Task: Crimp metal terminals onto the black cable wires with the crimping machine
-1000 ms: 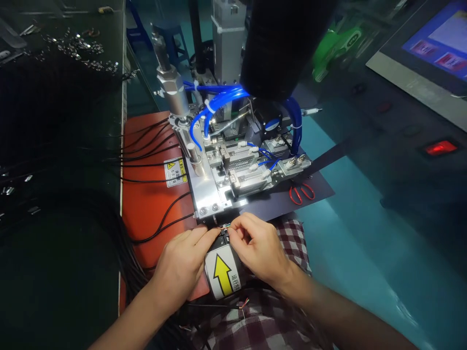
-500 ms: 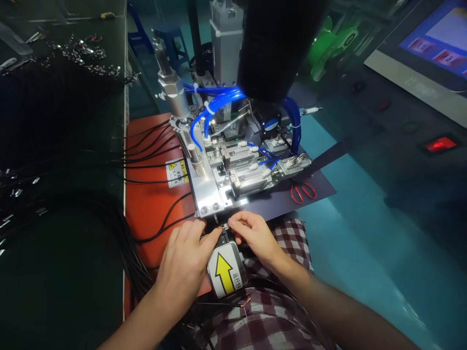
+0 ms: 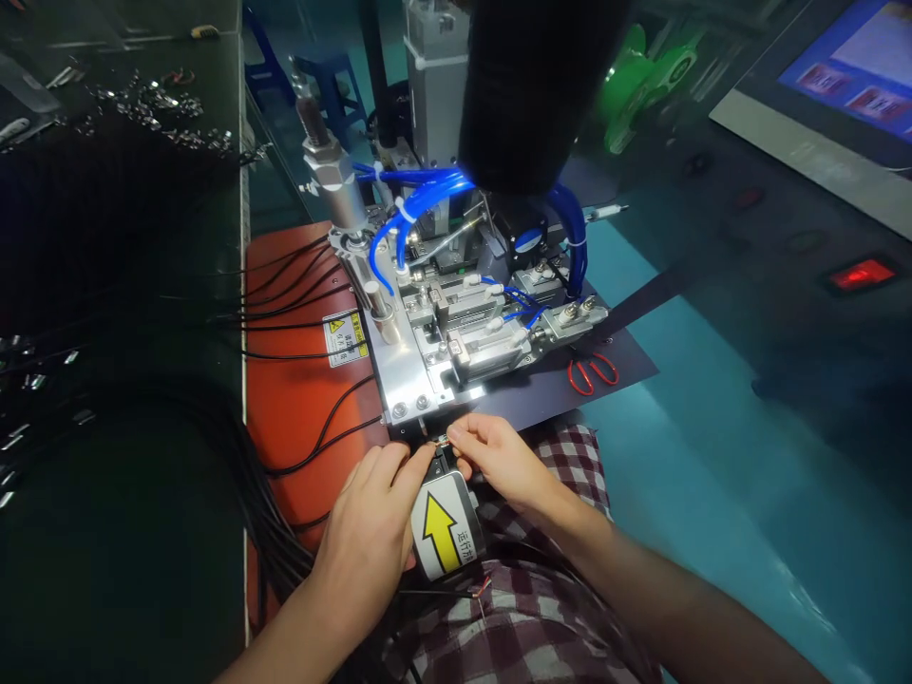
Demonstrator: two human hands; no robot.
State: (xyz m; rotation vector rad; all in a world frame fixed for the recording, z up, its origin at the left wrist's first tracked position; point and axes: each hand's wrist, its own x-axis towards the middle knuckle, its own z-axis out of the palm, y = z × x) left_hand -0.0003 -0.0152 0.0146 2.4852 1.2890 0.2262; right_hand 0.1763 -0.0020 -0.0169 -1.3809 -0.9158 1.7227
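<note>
At the front of the bench machine [image 3: 399, 375], both of my hands meet over a black holder [image 3: 443, 463]. A small shiny metal connector [image 3: 443, 440] is there, with fine wire ends at it too small to make out clearly. My right hand [image 3: 499, 456] pinches the connector between thumb and fingertips from the right. My left hand [image 3: 370, 518] is curled, its thumb tip touching the connector's left side; whatever its fingers hold is hidden. Just below lies a white cover with a yellow arrow [image 3: 442, 532]. A black cable with bared coloured wires [image 3: 481, 591] rests near my lap.
Black cables [image 3: 267, 518] bundle at the left and run across the orange mat [image 3: 292, 380]. Red-handled scissors [image 3: 593, 374] lie on the dark base plate. Blue air tubes [image 3: 434, 190] arch over the machine. A screen [image 3: 847, 71] stands at upper right, loose metal connectors [image 3: 153, 100] at upper left.
My left hand has shifted slightly right and down, along with its forearm. The right hand keeps its pinch at the connector. The view has moved a little.
</note>
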